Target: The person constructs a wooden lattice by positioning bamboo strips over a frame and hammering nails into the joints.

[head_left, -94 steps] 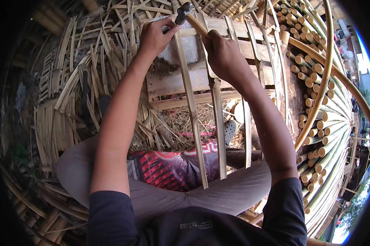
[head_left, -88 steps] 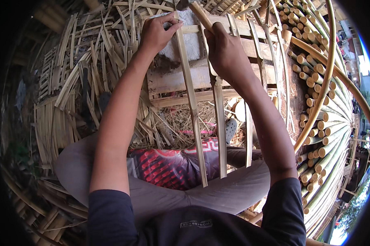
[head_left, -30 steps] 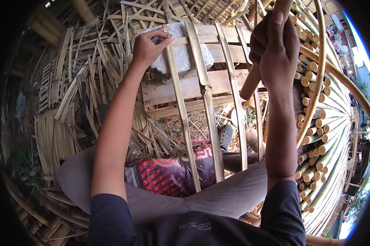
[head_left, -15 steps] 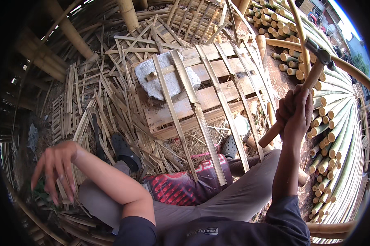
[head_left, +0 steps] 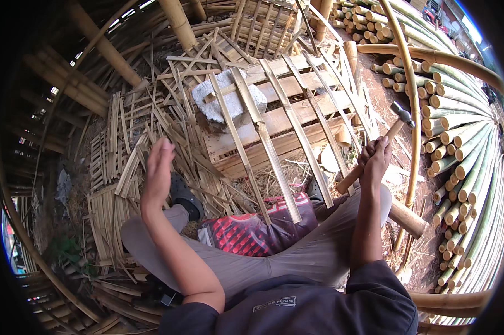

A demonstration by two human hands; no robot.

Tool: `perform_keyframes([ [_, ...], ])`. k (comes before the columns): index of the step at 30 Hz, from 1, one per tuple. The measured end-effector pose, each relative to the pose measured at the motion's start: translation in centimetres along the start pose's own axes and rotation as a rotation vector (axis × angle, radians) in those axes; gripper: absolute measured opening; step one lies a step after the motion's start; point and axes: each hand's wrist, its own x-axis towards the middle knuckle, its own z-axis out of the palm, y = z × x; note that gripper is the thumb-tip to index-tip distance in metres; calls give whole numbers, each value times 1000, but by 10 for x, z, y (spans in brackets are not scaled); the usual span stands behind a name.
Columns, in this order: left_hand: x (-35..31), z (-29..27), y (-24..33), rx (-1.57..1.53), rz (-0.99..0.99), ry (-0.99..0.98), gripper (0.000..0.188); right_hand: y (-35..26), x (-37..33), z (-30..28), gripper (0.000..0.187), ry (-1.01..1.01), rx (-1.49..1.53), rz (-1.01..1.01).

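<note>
In my right hand (head_left: 375, 162) is a wooden-handled hammer (head_left: 396, 128), held upright at a slant over my right knee with its metal head uppermost. My left hand (head_left: 159, 167) is raised above my left foot, fingers stretched out and nothing in them. Between the hands lies a frame of split bamboo slats (head_left: 274, 162), spaced apart and running from a crosspiece toward my lap. A low wooden crate (head_left: 227, 146) is under the slats. On the crate's left end rests a rough whitish block (head_left: 207, 106), with slats crossing over it.
Loose bamboo strips (head_left: 179, 145) litter the ground at left. Cut green bamboo poles (head_left: 458, 151) are stacked on the right, behind a bent upright pole (head_left: 413, 111). A dark red patterned cloth (head_left: 241, 234) lies between my legs. A thick bamboo piece (head_left: 406, 218) is beside my right knee.
My left hand has swung from the lower left up and inward, its fingers now pointing upward. My right hand has come down and slightly left with the hammer. The view has shifted a little.
</note>
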Motion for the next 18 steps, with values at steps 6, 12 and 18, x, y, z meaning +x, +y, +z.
perform_keyframes([
  [6, -3, 47, -29, 112, -91, 597, 61, 0, 1, -11, 25, 48, -38, 18],
  [12, 14, -2, -187, 612, -350, 920, 34, 3, -2, -12, 26, -10, -65, 15],
  [18, 20, 8, -166, -722, -42, 1153, 17, 4, -2, -13, 27, -33, -103, 22],
])
